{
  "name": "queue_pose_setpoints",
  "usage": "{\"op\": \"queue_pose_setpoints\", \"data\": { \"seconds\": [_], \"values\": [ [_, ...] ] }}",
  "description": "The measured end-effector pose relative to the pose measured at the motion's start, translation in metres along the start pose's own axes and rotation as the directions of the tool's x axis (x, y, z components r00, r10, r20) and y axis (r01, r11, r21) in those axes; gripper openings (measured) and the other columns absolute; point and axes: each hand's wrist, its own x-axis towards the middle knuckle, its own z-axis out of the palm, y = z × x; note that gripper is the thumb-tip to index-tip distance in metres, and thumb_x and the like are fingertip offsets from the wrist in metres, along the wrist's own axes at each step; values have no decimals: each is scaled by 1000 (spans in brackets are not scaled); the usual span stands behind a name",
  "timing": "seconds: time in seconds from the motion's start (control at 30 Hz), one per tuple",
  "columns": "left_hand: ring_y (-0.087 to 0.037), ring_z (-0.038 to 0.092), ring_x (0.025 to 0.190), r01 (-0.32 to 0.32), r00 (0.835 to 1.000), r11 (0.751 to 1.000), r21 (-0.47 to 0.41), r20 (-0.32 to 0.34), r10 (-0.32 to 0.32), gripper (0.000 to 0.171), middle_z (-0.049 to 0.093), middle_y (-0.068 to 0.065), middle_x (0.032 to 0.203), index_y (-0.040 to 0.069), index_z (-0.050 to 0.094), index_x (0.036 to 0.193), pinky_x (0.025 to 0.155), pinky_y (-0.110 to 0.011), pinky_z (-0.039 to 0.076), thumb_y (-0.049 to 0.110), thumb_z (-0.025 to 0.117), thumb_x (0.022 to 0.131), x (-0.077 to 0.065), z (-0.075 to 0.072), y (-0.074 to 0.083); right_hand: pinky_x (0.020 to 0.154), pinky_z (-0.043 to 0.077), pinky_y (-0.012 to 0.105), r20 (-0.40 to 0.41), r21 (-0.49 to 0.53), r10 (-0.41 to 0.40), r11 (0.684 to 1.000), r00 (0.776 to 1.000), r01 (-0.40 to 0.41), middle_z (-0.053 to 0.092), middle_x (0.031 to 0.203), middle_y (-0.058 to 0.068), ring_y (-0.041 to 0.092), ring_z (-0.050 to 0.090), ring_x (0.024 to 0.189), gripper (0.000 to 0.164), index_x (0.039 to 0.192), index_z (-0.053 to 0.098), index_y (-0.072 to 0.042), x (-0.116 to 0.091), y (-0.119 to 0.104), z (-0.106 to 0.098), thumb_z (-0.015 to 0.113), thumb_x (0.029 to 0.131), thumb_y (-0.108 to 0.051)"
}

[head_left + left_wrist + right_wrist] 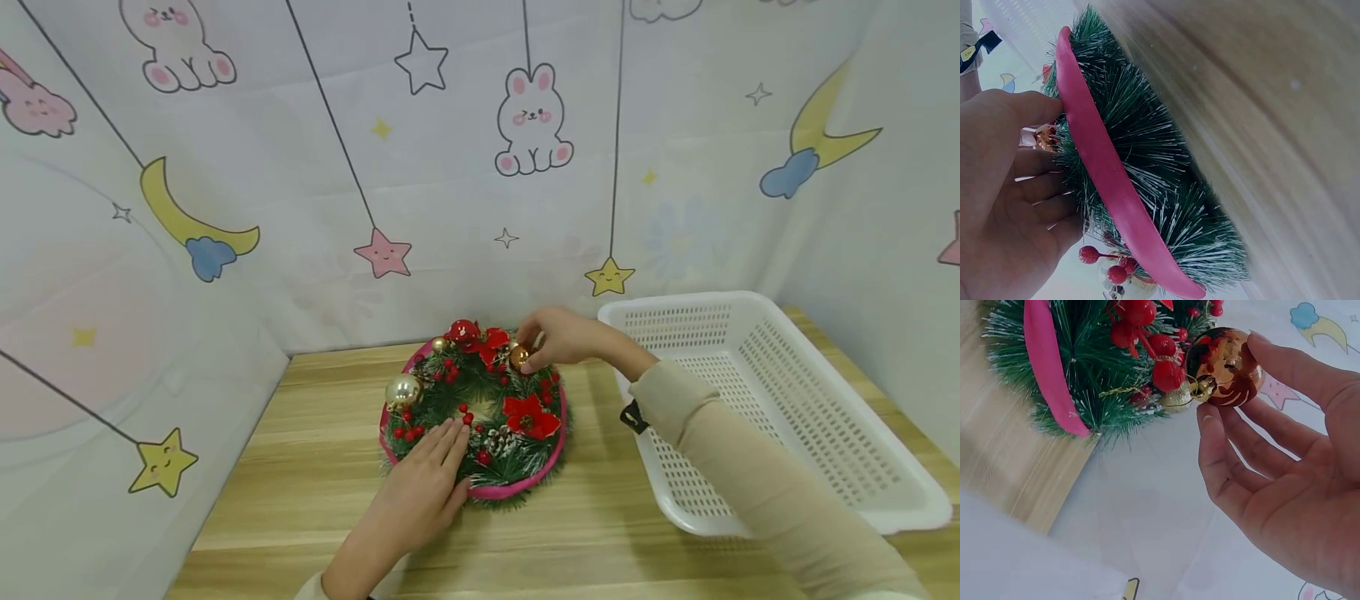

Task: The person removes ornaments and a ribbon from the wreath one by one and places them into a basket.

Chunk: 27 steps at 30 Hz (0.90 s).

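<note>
A green Christmas wreath lies on the table, trimmed with a pink ribbon, red berries, red poinsettias and baubles. My right hand pinches a shiny copper-gold bauble between thumb and fingertips at the wreath's upper right. The bauble's gold cap and a thin loop of string show in the right wrist view. My left hand rests on the wreath's near left side with its fingers straight, the thumb by the ribbon. A pale gold bauble and a red bauble sit on the wreath.
A white plastic basket stands to the right on the wooden table, under my right forearm. Behind the table hangs a white cloth printed with stars, moons and rabbits.
</note>
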Motion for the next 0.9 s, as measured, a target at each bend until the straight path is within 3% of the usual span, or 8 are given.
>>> {"op": "queue_pose_setpoints", "data": {
  "seconds": [0.3,0.7,0.9],
  "values": [
    [-32,49,151,3,1000,1000,-3,3,-3,64,52,-18,160,-1,51,154,125,-46,43,37,64,104,1,-1,0,90,64,40,-33,9,5,1000,999,-4,76,122,15,28,74,110,41,127,72,-1,-18,7,-12,82,92,-20],
    [-33,50,150,2,1000,1000,-9,5,-2,64,52,-19,160,-2,52,153,124,-47,44,37,65,104,0,-1,1,97,63,44,-85,149,39,989,996,-26,74,128,11,31,73,119,40,131,71,-7,-48,21,-32,80,94,-21],
    [-33,50,150,5,1000,1000,-7,7,-4,64,52,-19,160,-2,51,153,124,-47,44,38,64,104,0,0,1,99,60,50,-122,133,38,991,992,-22,72,131,11,32,71,122,44,133,70,-8,-63,22,-39,80,94,-27]
  ]
}}
